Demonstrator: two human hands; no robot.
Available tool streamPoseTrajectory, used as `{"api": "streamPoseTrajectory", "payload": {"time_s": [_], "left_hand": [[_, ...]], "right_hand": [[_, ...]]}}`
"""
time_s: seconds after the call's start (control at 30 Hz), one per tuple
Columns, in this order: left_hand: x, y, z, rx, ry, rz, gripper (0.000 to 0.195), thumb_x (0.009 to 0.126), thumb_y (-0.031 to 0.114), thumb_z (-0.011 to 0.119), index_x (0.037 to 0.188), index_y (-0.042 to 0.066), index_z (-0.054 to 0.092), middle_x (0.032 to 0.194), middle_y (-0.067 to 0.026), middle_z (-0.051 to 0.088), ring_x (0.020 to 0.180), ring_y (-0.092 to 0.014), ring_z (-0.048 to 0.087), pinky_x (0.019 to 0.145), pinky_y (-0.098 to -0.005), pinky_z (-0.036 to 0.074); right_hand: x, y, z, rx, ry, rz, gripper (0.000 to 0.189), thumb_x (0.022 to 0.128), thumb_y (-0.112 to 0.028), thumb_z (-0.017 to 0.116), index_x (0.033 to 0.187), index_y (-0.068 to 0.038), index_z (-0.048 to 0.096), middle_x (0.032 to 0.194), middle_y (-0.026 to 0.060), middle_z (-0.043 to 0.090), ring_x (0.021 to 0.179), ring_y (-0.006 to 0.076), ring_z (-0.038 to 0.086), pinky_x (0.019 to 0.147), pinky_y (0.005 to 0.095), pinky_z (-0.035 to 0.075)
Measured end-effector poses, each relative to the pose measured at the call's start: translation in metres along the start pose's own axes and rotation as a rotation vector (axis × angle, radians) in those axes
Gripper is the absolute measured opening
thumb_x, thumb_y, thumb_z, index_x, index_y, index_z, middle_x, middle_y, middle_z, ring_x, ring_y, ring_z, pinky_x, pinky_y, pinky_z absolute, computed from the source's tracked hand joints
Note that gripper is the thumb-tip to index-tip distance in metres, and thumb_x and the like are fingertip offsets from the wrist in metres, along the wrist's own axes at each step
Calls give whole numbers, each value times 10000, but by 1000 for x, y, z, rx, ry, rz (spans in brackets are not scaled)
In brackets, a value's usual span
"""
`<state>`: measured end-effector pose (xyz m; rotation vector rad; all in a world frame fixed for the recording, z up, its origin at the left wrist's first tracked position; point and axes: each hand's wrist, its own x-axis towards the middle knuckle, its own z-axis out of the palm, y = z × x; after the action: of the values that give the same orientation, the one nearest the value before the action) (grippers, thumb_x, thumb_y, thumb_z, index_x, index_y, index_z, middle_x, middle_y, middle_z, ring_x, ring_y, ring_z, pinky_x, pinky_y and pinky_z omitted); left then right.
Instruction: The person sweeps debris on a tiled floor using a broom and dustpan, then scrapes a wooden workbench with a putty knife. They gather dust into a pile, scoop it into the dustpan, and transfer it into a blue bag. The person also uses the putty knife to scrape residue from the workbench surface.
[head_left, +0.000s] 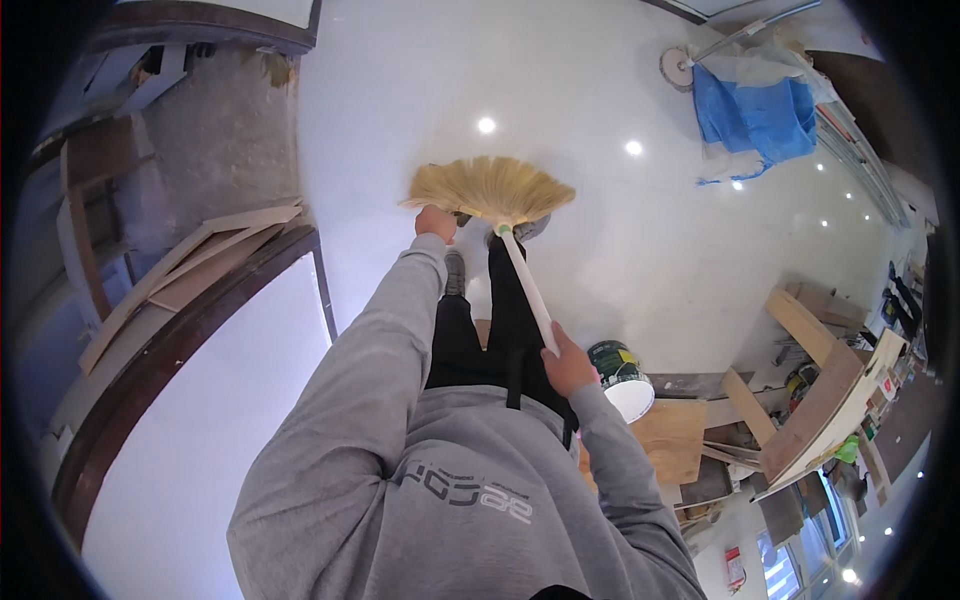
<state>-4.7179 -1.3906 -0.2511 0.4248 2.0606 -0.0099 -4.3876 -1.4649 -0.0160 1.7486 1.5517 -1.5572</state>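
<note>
A broom with a fan of straw-coloured bristles (491, 184) is held up in front of me, its head spread wide over my feet. My right hand (568, 362) is closed around the lower end of its pale handle (529, 289). At the left edge of the bristles is my left hand (435, 224), fingers curled; whether it grips the bristles or something small beside them is not clear. A green collar (505, 229) joins handle and head. The bristles and my legs partly hide my shoes.
A dark paint bucket with a white lid or base (628, 399) stands beside my right hand. Wooden boards (814, 405) are piled at the right. Blue sheeting (754, 112) lies at upper right, near a round-headed pole (677, 67). Thin wood strips (187, 259) lean at the left.
</note>
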Motion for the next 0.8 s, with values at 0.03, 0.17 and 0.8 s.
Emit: {"api": "streamPoseTrajectory", "payload": {"time_s": [0.03,0.17,0.8], "left_hand": [[-2,-4,0,-110,5,-33,174,790,146,659,836,-20,686,883,-143,707,729,-311,705,681,-400,576],[-7,-45,-18,556,63,483,158,799,133,630,837,-8,688,831,-160,704,616,-273,695,597,-361,571],[-232,-31,-156,215,156,1012,247,738,273,735,772,31,702,718,-132,681,665,-245,664,646,-344,521]], "right_hand": [[-17,3,-6,27,4,-16,624,890,-244,551,1472,-133,353,1168,327,582,1118,472,550,995,484,420],[-96,8,-25,192,43,32,603,904,-222,581,1466,-138,380,916,196,637,743,303,635,687,393,509],[-230,154,57,1064,363,427,609,944,-163,528,1507,-214,300,617,16,471,428,93,393,374,259,321]]}}
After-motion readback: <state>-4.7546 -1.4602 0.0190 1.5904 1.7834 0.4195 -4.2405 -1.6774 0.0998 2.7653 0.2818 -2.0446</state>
